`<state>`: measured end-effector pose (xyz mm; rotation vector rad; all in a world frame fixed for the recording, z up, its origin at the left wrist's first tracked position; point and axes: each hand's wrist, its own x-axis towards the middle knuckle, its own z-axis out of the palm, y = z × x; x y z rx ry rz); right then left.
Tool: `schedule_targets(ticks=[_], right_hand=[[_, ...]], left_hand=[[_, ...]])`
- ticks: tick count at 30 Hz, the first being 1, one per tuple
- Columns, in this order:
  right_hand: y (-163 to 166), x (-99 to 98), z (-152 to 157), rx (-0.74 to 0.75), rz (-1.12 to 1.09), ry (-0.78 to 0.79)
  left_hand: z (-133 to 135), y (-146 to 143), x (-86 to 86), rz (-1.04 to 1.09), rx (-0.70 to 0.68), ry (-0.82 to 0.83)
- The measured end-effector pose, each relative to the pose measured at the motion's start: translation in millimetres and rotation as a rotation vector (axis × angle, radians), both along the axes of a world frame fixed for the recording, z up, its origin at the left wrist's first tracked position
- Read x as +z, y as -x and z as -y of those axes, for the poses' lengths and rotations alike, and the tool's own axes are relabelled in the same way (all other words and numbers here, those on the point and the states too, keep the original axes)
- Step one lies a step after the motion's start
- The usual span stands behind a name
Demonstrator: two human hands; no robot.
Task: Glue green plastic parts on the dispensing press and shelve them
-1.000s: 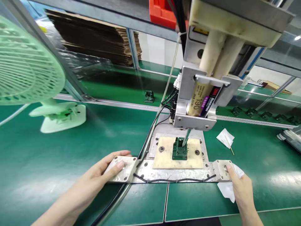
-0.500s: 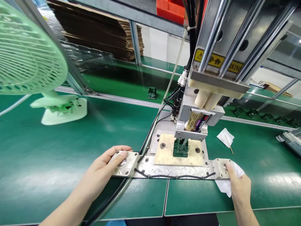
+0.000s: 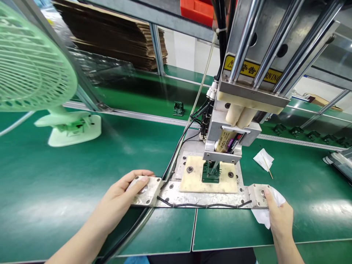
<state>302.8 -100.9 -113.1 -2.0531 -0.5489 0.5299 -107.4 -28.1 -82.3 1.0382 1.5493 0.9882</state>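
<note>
My left hand [image 3: 121, 196] grips a metal button box [image 3: 151, 189], thumb over its round button. At the other end of the metal base bar [image 3: 189, 198], my right hand [image 3: 282, 216] has its thumb on the button of a second metal button box [image 3: 257, 194]. A crumpled white tissue [image 3: 262, 218] is pinched in that hand, against the box. Between my hands, a dark green plastic part [image 3: 211, 174] sits on a cream fixture plate [image 3: 189, 183]. Above it stands a dispensing machine [image 3: 253, 90] with a twin-tube glue cartridge [image 3: 227, 141]; its clear nozzle reaches down to the part.
A pale green fan [image 3: 35, 69] stands at the left. Black cables [image 3: 176, 156] run past my left hand. On the right lies a white wipe [image 3: 262, 159] with a thin stick [image 3: 267, 167]. More green parts [image 3: 296, 131] rest at the back, and stacked cardboard [image 3: 110, 36] fills a shelf.
Both hands stay on the button boxes. The view has shifted slightly; the machine, cartridge and green part look otherwise the same.
</note>
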Motion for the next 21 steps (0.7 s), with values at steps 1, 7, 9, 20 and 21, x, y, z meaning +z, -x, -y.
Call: schedule_targets(ticks=[1, 7, 9, 20, 21], right_hand=[[0.1, 0.1, 0.2, 0.000, -0.001, -0.002], [-0.2, -1.8, -0.9, 0.002, -0.001, -0.014], [-0.1, -1.8, -1.3, -0.007, -0.013, -0.012], [-3.1, -5.0, 0.3, 0.023, 0.023, -0.034], [-3.4, -5.6, 0.4, 0.027, 0.026, -0.035]], left_hand=[[0.0, 0.3, -0.5, -0.007, 0.000, 0.000], [-1.6, -0.7, -0.9, -0.019, 0.008, -0.003], [-1.8, -1.3, 0.0, -0.020, 0.014, -0.008], [-0.8, -0.7, 0.6, -0.037, 0.004, -0.026], [-0.7, -0.4, 0.8, -0.033, 0.005, -0.028]])
